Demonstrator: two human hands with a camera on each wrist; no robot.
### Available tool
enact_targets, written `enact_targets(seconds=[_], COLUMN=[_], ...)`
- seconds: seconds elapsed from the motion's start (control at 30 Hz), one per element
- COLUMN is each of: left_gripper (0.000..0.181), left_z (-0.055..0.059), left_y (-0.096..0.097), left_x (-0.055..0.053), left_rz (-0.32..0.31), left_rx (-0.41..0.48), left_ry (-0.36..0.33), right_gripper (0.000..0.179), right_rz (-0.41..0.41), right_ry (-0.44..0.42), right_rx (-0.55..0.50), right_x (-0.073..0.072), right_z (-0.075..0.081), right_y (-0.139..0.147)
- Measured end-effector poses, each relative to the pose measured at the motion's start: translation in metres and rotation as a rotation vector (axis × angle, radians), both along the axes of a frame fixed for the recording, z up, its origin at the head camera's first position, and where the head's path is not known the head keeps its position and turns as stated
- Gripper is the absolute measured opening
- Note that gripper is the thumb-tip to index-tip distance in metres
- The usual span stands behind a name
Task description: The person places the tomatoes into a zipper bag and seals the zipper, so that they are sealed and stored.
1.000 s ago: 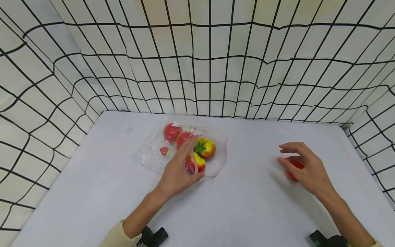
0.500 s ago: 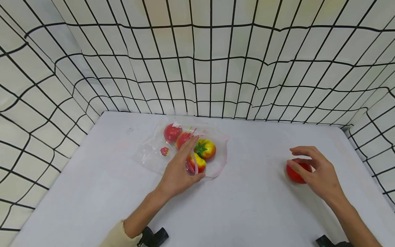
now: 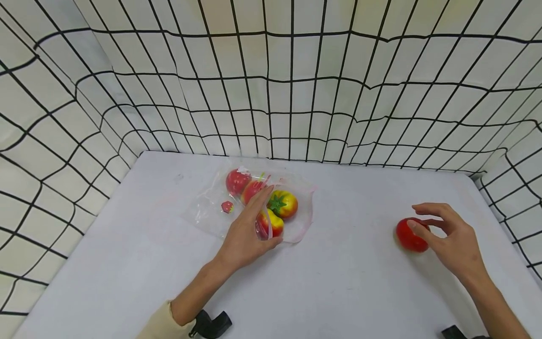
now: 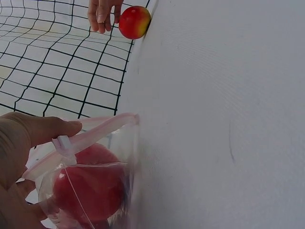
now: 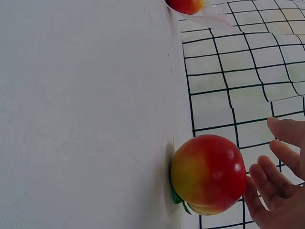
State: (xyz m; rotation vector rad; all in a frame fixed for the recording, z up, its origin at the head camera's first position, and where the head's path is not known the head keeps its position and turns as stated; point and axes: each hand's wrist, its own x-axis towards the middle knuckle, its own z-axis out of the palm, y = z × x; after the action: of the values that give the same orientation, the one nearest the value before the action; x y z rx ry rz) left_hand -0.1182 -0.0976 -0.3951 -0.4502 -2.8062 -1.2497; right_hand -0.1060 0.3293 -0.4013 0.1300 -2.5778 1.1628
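White table: stuff at 12 and 2

Clear bag sits at 12 o'clock, your left hand gripping its mouth, fingers bent round it. Your right hand has fingers loosely spread just beside the loose red fruit, which rests at your 2; can't tell if they touch.

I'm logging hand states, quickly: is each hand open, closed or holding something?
Left hand: open, thumb and fingers apart, touching the plastic bag.
Right hand: open, beside the red fruit; whether they touch cannot be told.
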Motion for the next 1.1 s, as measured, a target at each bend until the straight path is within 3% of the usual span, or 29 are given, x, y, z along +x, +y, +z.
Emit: enact_targets(seconds=[0.5, 0.73, 1.1], left_gripper=[0.110, 0.109, 0.110], left_z=[-0.003, -0.003, -0.004], left_y=[0.000, 0.000, -0.001], left_x=[-0.001, 0.000, -0.002], left_rz=[0.001, -0.002, -0.010], left_rx=[0.009, 0.003, 0.005], left_ry=[0.005, -0.016, -0.001], right_gripper=[0.048, 0.064, 0.074], right_rz=[0.003, -0.013, 0.055], right_ry=[-0.124, -0.202, -0.320], right_rx=[0.004, 0.055, 0.090], right_x=[0.000, 0.002, 0.000], right_z=[-0.017, -0.020, -0.025], right_y=[0.023, 0.029, 0.023])
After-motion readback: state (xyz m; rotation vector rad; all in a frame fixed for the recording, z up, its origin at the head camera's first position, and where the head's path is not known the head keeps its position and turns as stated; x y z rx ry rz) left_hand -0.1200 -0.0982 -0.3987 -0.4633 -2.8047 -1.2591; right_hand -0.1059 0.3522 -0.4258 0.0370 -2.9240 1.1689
